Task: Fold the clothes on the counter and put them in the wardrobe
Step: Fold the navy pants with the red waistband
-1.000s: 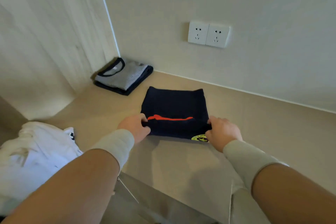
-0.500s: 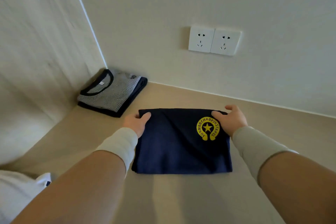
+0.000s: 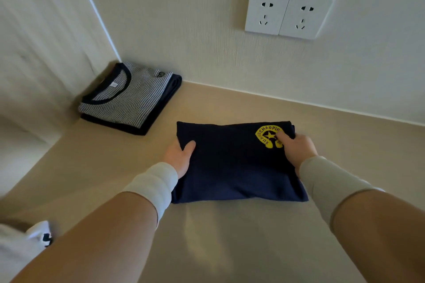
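Back left corner of the beige surface (image 3: 230, 248): folded striped shirt (image 3: 125, 96) with dark neckband, stacked on a folded dark garment (image 3: 171, 86), tight against both walls. Double white wall socket (image 3: 288, 15) on the back wall, above right. Bottom left edge: white garment (image 3: 20, 248), unfolded, partly out of frame. Nothing lies between the hands and the stack.

Navy t-shirt (image 3: 234, 165) sits mid-surface, near the back wall but apart from it, well right of the striped stack. Folded to a flat rectangle, yellow round logo (image 3: 269, 136) with star at far right corner. Long axis runs left-right, roughly parallel to the back wall.

Left hand (image 3: 178, 157) grasps its left edge, thumb on top. Right hand (image 3: 296, 148) grasps the right edge, thumb over the logo.
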### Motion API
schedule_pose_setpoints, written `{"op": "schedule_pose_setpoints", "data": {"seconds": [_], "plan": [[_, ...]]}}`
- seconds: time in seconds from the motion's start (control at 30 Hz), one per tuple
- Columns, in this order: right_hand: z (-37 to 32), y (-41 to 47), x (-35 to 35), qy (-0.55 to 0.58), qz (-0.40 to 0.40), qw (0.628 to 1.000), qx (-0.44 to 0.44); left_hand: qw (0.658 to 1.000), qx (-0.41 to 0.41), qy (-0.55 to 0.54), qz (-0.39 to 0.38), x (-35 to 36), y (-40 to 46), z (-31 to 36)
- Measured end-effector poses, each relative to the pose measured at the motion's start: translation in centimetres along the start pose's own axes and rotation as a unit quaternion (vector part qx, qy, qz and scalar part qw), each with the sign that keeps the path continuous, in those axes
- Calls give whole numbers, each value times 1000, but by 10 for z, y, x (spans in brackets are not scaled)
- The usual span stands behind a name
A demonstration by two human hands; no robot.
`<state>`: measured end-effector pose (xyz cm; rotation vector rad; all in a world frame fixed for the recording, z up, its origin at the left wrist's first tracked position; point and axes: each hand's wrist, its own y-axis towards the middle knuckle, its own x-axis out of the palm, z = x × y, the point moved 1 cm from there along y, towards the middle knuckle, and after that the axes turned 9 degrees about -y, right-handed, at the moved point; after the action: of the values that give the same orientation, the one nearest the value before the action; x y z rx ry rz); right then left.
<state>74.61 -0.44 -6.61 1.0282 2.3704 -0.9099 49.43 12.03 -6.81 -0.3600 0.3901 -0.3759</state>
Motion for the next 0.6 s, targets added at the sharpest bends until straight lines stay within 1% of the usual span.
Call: {"op": "schedule_pose_setpoints", "data": {"seconds": [0.07, 0.1, 0.13, 0.17, 0.2, 0.23, 0.27, 0.3, 0.33, 0.37, 0.4, 0.47, 0.6], "plan": [[2, -5, 0, -160, 13, 987, 24, 995, -4, 99, 17, 2, -2, -9], [4, -7, 1, -193, 20, 980, 39, 991, -12, 129, 42, 2, -5, -11], [6, -10, 2, -193, 37, 980, 45, 982, -5, 170, 88, 2, -8, -12], [6, -17, 2, -194, 76, 978, 30, 962, 34, 232, 141, 3, -11, -11], [5, -22, 4, -214, 127, 968, -17, 932, 99, 302, 172, 5, -13, -8], [2, -30, 6, -264, 165, 947, -85, 901, 169, 362, 165, 11, -16, -5], [-1, -36, 11, -322, 174, 917, -157, 876, 230, 407, 121, 20, -18, -1], [-3, -40, 17, -379, 149, 888, -214, 857, 263, 439, 58, 30, -21, 3], [-2, -43, 26, -422, 99, 868, -243, 843, 270, 466, -2, 41, -23, 3], [0, -43, 34, -452, 50, 856, -247, 829, 260, 494, -44, 51, -23, 0], [5, -42, 42, -472, 9, 851, -230, 819, 241, 515, -68, 57, -21, -7], [16, -36, 52, -470, -33, 863, -181, 816, 198, 536, -88, 62, -13, -18], [22, -24, 64, -472, 0, 867, -157, 815, 150, 548, -113, 64, 12, -19]]}}
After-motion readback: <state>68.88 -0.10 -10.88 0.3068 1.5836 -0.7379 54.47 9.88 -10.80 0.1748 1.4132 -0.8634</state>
